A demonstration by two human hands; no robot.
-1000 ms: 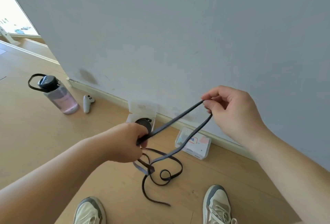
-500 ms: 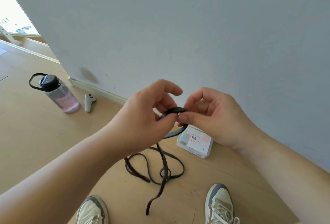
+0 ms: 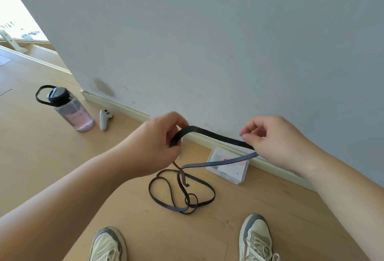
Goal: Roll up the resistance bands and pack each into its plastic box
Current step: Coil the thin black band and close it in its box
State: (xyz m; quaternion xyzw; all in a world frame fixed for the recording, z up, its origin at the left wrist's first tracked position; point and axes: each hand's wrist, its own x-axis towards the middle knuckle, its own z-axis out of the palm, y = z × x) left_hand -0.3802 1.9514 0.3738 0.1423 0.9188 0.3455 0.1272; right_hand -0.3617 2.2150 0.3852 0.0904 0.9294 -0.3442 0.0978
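Soft daylight from upper left, wide-angle edge distortion

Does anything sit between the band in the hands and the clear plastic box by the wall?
Nothing visible does. The left hand and right hand hold the band in the air; the box lies on the floor just past it. It looks closed, so it may need opening first.

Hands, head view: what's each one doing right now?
Left hand: closed, gripping the black resistance band.
Right hand: closed, pinching the same band further along.
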